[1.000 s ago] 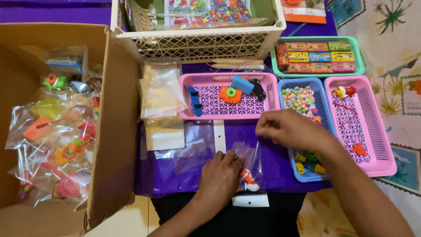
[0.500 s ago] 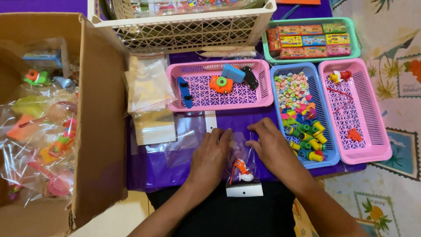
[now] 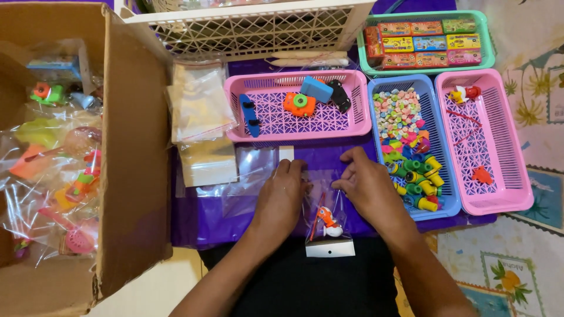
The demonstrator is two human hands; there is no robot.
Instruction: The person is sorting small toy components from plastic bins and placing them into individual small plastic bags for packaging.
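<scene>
A small clear plastic bag with an orange and white toy inside lies on the purple cloth in front of me. My left hand pinches the bag's upper left edge. My right hand grips its upper right edge. Both hands rest on the cloth, close together, fingers curled on the plastic. A white card strip closes the bag's lower end.
An open cardboard box of bagged toys stands at left. Beside it lies a stack of clear bags. Behind my hands sit a pink basket with toys, a blue basket of small pieces, another pink basket, a green tray and a white crate.
My right hand came back from the blue basket to the small bag. Both hands now hold the bag's top edge, and the view has shifted slightly downward.
</scene>
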